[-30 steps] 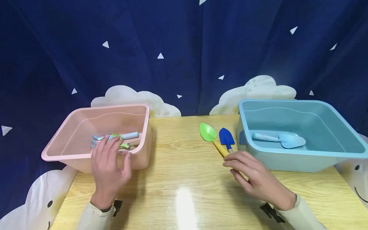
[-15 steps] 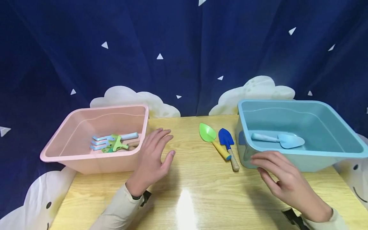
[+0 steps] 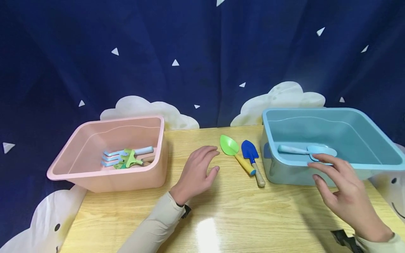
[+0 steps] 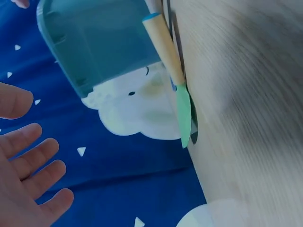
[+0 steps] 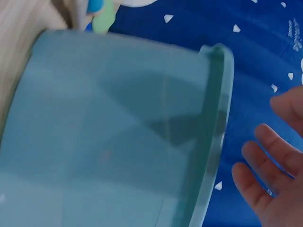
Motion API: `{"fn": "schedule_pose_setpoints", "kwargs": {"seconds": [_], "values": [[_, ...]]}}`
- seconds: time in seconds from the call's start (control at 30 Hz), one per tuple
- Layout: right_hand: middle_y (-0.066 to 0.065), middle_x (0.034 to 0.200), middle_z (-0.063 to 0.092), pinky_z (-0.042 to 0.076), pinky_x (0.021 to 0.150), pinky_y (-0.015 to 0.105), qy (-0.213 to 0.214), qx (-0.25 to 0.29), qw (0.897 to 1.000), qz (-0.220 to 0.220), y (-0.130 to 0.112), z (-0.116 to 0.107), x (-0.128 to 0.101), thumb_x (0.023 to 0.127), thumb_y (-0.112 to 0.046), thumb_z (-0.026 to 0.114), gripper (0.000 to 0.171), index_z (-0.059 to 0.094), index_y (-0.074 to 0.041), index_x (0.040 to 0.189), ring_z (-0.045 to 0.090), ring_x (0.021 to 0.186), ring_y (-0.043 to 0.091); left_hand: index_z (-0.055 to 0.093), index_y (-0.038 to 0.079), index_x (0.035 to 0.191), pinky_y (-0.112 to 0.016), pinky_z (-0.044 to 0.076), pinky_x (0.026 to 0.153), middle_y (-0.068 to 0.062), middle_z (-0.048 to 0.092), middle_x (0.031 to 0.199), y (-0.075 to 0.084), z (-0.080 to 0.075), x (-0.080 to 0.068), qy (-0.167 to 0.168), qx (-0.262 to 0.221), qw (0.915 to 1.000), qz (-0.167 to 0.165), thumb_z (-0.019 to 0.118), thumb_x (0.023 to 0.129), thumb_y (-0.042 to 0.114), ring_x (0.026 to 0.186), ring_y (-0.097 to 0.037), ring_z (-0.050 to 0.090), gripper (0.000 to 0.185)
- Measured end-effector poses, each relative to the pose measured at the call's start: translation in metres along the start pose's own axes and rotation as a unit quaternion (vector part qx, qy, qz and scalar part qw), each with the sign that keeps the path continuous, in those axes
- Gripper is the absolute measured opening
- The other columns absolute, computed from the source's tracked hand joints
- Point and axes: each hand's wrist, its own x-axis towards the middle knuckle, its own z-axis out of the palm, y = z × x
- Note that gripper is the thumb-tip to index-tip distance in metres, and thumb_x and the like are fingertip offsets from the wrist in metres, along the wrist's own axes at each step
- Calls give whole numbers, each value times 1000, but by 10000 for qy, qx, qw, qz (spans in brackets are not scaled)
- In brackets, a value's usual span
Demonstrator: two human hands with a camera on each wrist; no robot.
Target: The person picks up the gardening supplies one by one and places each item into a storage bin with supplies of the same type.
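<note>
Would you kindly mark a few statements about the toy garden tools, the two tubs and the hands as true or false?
1. The green plastic spade with the yellow handle lies on the wooden table beside the dark blue spade with the wooden handle. True.
2. The pink plastic tub holds only a spade. False: it holds a light blue rake and a green rake.
3. The left hand grips the green spade. False: its fingers are relaxed, holding nothing.
4. A pale blue spade lies inside the blue plastic tub. True.
5. The right hand holds nothing. True.
</note>
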Motion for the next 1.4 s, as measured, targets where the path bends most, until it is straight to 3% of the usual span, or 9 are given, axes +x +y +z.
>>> {"fn": "schedule_pose_setpoints", "kwargs": {"seconds": [0.17,0.3,0.4,0.63,0.9,1.17,1.27,1.4], "values": [[28,113,65,28,115,20,150,-638,9974,309,21,-13,-11,100,-44,49,55,71,7,103,55,125,16,64,8,123,-42,43,109,-6,63,131,-1,17,14,-147,-35,9999,27,63,87,18,127,-23,57,37],[34,115,62,26,120,40,138,-1204,9903,677,38,-25,-22,100,-49,45,64,67,11,108,53,125,41,64,9,123,-42,45,107,-6,63,131,-3,32,20,-338,-150,9993,-98,62,89,17,127,-23,57,35],[37,116,59,25,120,50,178,-1451,9864,748,51,-32,-32,100,-53,44,70,64,13,109,49,122,51,63,9,123,-41,46,106,-7,63,131,-4,42,22,-433,-207,9987,-161,62,89,17,126,-24,58,35],[37,119,61,28,121,46,469,-1337,9863,847,72,-39,-43,89,-62,56,79,66,12,112,51,131,46,64,7,121,-38,46,107,-8,64,128,-6,56,23,-499,-223,9982,-255,62,89,16,125,-24,59,33],[41,116,58,26,121,54,-216,-1654,9837,670,94,-39,-51,92,-68,48,86,64,14,114,48,120,58,63,8,121,-37,46,107,-7,64,129,-6,66,26,-598,-238,9970,-442,62,90,18,125,-23,58,32],[40,106,62,28,119,55,142,-1915,9804,439,111,-38,-57,91,-69,47,86,66,14,106,51,118,57,62,9,124,-35,45,108,-5,63,131,-6,72,27,-897,-231,9941,-561,59,92,20,126,-22,58,34],[38,104,63,31,113,59,111,-1898,9800,579,111,-39,-58,90,-72,45,89,66,12,106,53,108,57,63,8,123,-34,45,109,-5,64,130,-7,73,25,-942,-246,9936,-577,57,92,20,126,-22,58,34],[36,97,62,31,92,65,-188,-2100,9731,932,111,-39,-59,91,-75,38,90,65,10,108,51,91,54,63,8,122,-34,45,108,-5,64,129,-9,75,22,-999,-267,9927,-614,55,92,20,125,-22,59,34]]}}
